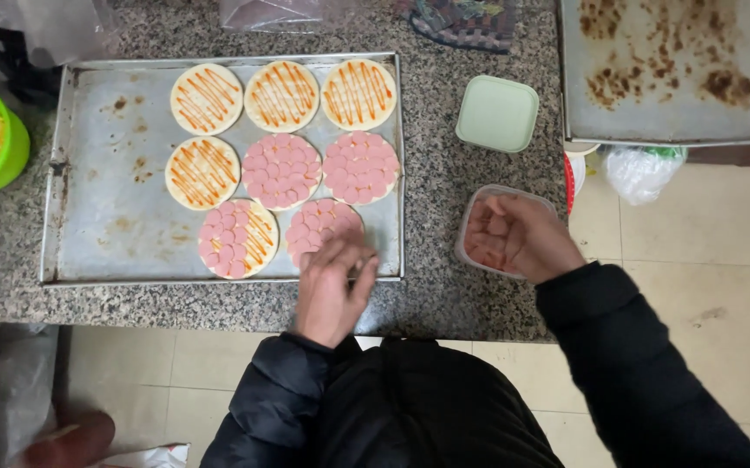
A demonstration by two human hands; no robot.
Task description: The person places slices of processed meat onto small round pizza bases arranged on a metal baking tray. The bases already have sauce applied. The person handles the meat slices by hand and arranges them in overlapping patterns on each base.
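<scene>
Left hand [332,290]: fingers loosely curled over the sausage-topped pizza base [321,227], lower centre of the baking tray [97,217].
Right hand [518,236]: fingers bunched inside the clear container [470,227], centre right on the granite surface [444,286].

The person wears a puffy black jacket with long sleeves, and both the left hand [332,290] and right hand [521,238] are bare

Speckled grey granite counter [470,286] above pale beige floor tiles [696,286], under soft even light.
</scene>
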